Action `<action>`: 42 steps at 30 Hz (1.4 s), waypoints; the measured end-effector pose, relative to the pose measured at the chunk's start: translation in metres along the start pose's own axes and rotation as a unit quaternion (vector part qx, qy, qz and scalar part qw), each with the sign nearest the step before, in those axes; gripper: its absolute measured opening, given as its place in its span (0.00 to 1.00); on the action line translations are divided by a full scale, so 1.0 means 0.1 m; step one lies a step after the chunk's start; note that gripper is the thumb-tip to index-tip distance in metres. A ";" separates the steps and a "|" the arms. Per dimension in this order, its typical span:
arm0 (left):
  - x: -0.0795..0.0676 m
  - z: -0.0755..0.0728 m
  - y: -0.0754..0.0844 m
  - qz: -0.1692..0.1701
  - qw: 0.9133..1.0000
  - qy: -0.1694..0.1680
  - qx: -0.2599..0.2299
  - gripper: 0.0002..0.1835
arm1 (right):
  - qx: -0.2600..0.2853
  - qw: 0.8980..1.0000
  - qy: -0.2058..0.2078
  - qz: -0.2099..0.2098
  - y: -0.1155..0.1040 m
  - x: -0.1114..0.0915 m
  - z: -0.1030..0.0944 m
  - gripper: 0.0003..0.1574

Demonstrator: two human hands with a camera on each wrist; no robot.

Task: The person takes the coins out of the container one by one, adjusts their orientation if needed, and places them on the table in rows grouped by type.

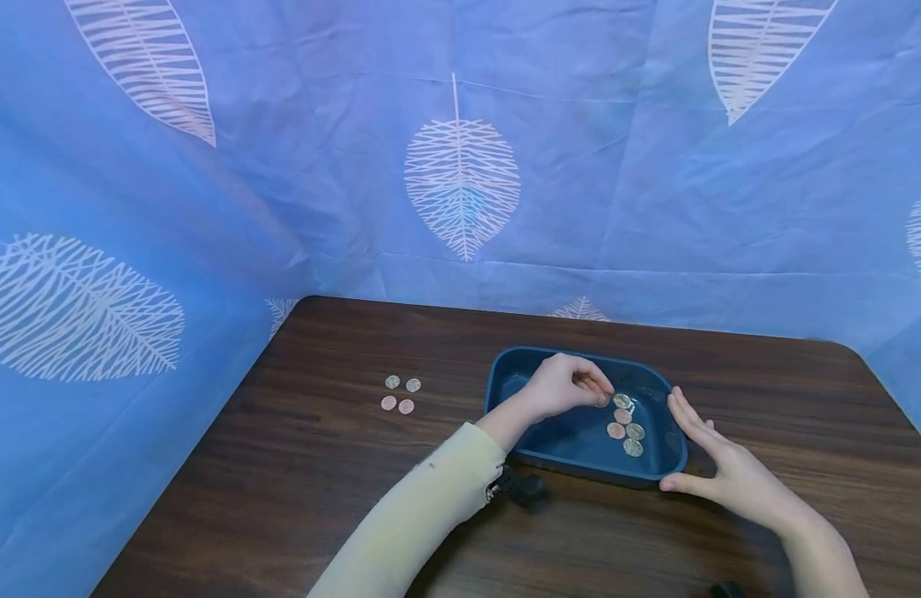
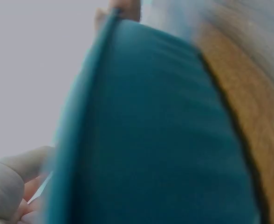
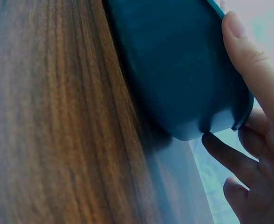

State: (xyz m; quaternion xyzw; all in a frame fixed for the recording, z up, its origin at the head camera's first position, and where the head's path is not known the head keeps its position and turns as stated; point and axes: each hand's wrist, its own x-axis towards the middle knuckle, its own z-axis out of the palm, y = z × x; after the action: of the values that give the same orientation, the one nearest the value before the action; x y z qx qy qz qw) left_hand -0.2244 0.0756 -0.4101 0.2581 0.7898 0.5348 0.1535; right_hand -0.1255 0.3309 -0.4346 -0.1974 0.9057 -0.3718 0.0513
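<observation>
Cream sleeve (image 1: pixel 423 511), foreground; left hand (image 1: pixel 567 384), fingertips pinching a coin (image 1: pixel 603 401) inside blue tray (image 1: pixel 568 438). Right hand (image 1: pixel 729 469), fingers extended against tray's end. Loose coins (image 1: pixel 635 432) in tray; four coins (image 1: pixel 406 406) on table (image 1: pixel 281 465).

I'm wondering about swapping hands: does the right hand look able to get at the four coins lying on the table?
Probably not: the right hand rests against the right end of the tray, while the four coins lie beyond its left end. The tray and left forearm stand between.
</observation>
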 end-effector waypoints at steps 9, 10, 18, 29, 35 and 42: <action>-0.36 -0.57 0.06 0.024 0.998 0.044 -0.037 0.08 | -0.011 1.000 -0.002 0.006 0.00 0.02 -0.03 0.67; -0.42 -0.63 0.04 0.026 0.998 0.051 -0.033 0.07 | -0.011 1.000 -0.003 0.005 0.01 0.02 -0.04 0.67; -0.90 -1.13 -0.19 0.027 0.994 0.100 0.018 0.07 | -0.016 1.000 -0.001 0.010 0.01 0.01 -0.03 0.67; -1.33 -1.45 -0.64 -0.083 0.986 0.140 0.037 0.08 | -0.017 1.000 0.011 -0.019 0.00 -0.03 0.02 0.66; -1.35 -1.42 -0.81 -0.090 0.981 0.135 0.103 0.03 | -0.015 1.000 0.009 0.000 -0.02 -0.04 0.04 0.66; -1.30 -1.37 -0.88 -0.096 0.979 0.120 0.130 0.02 | -0.018 1.000 0.008 0.007 -0.05 -0.03 0.05 0.66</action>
State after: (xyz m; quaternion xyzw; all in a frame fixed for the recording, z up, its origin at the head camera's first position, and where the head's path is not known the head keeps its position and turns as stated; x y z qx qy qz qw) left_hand -0.2102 -0.1296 -0.4437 0.1330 0.8865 0.4371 0.0730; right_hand -0.1196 0.3252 -0.4348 -0.1891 0.9139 -0.3566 0.0425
